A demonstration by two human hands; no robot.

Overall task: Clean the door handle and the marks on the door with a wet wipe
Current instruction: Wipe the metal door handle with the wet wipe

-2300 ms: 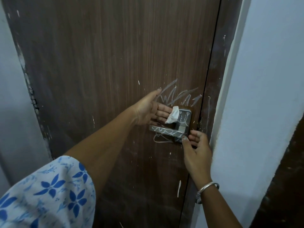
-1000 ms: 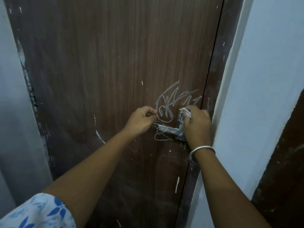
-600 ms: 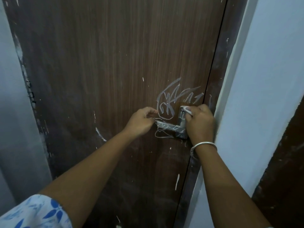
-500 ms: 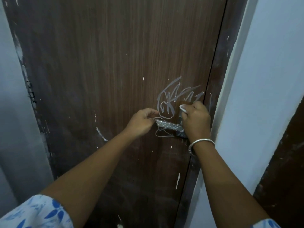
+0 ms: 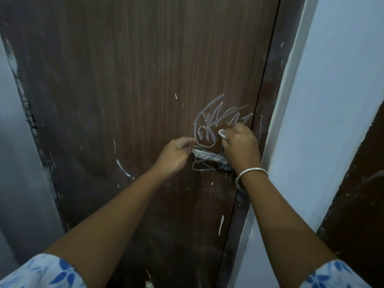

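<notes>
Your right hand (image 5: 241, 148) grips the wet wipe (image 5: 222, 134) against the door (image 5: 145, 80) just below the marks (image 5: 216, 119), above the door handle (image 5: 207, 156), whose left tip your left hand (image 5: 174, 155) pinches.

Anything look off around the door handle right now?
Yes: white scribbles cover the door just above the handle, run along it and loop below. The right hand grips the wipe beside them; the left hand holds the handle's tip.
</notes>
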